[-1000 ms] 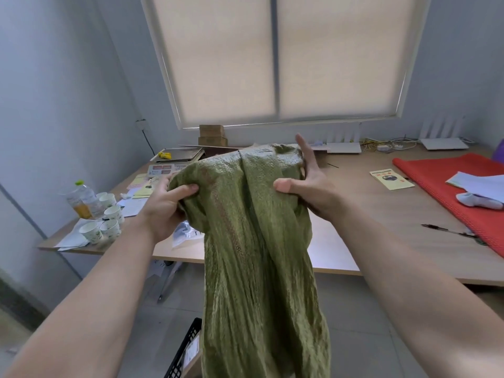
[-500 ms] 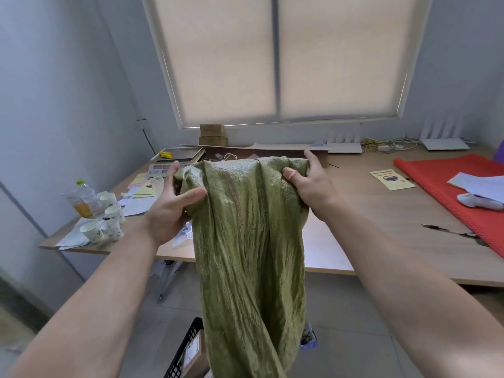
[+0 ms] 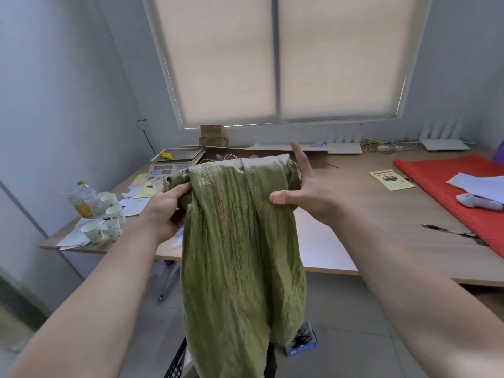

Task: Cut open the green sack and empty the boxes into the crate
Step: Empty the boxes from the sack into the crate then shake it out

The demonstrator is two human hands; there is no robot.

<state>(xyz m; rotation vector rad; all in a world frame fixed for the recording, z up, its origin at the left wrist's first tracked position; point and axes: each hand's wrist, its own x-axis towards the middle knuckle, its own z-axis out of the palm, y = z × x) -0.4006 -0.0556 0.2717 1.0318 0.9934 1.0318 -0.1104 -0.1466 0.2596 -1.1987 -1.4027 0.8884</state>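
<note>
The green sack (image 3: 240, 255) hangs limp and crumpled in front of me, held up by its top end at chest height. My left hand (image 3: 167, 205) grips the bunched left corner. My right hand (image 3: 306, 195) pinches the right corner between thumb and palm, with the fingers stretched upward. Below the sack, the black crate (image 3: 176, 362) shows only as a slatted edge at the bottom of the frame; its inside is hidden by the sack. A small blue box (image 3: 302, 341) lies on the floor to the right of the crate.
A long wooden desk (image 3: 354, 214) runs behind the sack. On it are paper cups (image 3: 109, 219) and a bottle (image 3: 81, 200) at left, a scale (image 3: 174, 163), a red cloth (image 3: 463, 192) with papers at right, and a pen (image 3: 450, 231).
The sack has been lifted a little and shaken out; its lower end now hangs higher. My right fingers have spread open upward, and a blue box has come into view on the floor.
</note>
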